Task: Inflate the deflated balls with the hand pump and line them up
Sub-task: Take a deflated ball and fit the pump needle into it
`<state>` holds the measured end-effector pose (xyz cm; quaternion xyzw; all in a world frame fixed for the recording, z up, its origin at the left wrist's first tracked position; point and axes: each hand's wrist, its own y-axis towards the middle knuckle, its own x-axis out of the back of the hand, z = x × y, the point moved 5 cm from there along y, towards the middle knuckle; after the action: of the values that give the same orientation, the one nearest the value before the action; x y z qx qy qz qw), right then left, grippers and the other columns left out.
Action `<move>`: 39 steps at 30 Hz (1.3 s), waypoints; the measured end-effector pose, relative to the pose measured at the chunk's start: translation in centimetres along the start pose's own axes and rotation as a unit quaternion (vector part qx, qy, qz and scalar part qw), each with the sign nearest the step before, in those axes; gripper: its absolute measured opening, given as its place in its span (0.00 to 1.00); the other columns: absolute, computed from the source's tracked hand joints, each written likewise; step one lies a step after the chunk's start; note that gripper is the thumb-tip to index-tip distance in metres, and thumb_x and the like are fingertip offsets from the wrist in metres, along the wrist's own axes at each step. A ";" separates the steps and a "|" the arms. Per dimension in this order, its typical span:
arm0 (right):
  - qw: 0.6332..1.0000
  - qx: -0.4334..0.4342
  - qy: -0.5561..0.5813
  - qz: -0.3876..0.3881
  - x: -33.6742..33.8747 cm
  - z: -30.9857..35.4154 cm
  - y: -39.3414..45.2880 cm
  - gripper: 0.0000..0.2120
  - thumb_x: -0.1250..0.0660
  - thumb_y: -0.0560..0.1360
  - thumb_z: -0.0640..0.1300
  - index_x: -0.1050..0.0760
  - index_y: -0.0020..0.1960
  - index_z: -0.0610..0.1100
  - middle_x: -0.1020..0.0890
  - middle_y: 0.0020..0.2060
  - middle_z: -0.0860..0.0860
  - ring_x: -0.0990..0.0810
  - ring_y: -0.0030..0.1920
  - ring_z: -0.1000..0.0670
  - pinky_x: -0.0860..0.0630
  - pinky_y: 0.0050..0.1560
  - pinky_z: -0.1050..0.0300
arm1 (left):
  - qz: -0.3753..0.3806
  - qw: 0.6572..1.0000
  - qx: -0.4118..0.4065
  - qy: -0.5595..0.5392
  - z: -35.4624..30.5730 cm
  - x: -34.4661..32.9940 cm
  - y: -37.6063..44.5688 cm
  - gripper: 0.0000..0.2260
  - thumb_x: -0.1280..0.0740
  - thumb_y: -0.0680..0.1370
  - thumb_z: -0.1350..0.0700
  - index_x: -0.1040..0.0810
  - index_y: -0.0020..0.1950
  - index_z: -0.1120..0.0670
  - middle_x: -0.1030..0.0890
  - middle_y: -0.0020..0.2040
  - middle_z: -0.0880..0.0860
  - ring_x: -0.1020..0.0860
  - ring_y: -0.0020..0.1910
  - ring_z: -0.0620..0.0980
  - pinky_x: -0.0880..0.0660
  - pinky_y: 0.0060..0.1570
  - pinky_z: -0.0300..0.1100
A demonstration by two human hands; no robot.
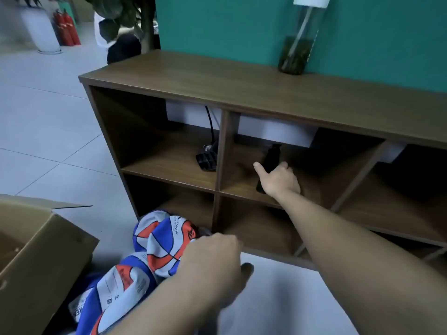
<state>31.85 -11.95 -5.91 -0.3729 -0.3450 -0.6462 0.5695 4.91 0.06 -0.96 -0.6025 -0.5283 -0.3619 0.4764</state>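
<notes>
Two deflated balls in blue, white and orange lie crumpled on the floor by the shelf's lower left corner, one (162, 240) above the other (121, 286). My left hand (212, 259) grips the upper ball at its right edge. A black hand pump (272, 154) lies in the middle upper compartment of the wooden shelf unit (242, 85). My right hand (278, 178) reaches into that compartment. Its fingers curl over the pump and its thumb sticks out to the left. The pump's ends show above and below the hand.
An open cardboard box (36, 250) stands at the lower left beside the balls. A black plug block with a cable (206, 158) sits in the left upper compartment. A tall glass bottle with plants (295, 52) stands on the shelf top. Red fire extinguishers (67, 27) stand far left.
</notes>
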 end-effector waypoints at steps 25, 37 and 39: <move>0.910 -0.012 0.332 0.249 10.2 -7.4 -17.5 0.09 0.25 0.79 0.36 0.23 0.56 0.38 0.19 0.34 0.41 0.19 0.33 0.45 0.22 0.34 0.54 | -0.084 0.951 0.055 -0.293 4.3 0.9 2.6 0.09 0.32 0.84 0.55 0.13 0.53 0.43 0.13 0.44 0.41 0.15 0.44 0.43 0.17 0.53 0.44; 0.813 0.061 0.395 0.423 10.1 -7.2 -26.9 0.10 0.27 0.80 0.35 0.27 0.58 0.39 0.21 0.39 0.37 0.23 0.39 0.42 0.23 0.40 0.53 | -0.008 0.690 0.108 -0.716 1.9 1.4 0.1 0.19 0.35 0.87 0.45 0.25 0.72 0.55 0.12 0.59 0.55 0.22 0.37 0.46 0.37 0.34 0.38; 0.806 0.062 0.409 0.424 9.3 -6.9 -27.1 0.11 0.27 0.80 0.34 0.26 0.58 0.39 0.21 0.40 0.37 0.21 0.40 0.42 0.22 0.42 0.52 | -0.028 0.677 0.106 -0.728 2.5 1.8 -0.1 0.20 0.33 0.86 0.44 0.24 0.72 0.56 0.13 0.56 0.56 0.25 0.36 0.46 0.39 0.33 0.38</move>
<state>3.68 -19.36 -1.71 -0.1473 0.0726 -0.4107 0.8968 4.99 2.95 0.01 -0.6059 -0.7596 0.2363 -0.0090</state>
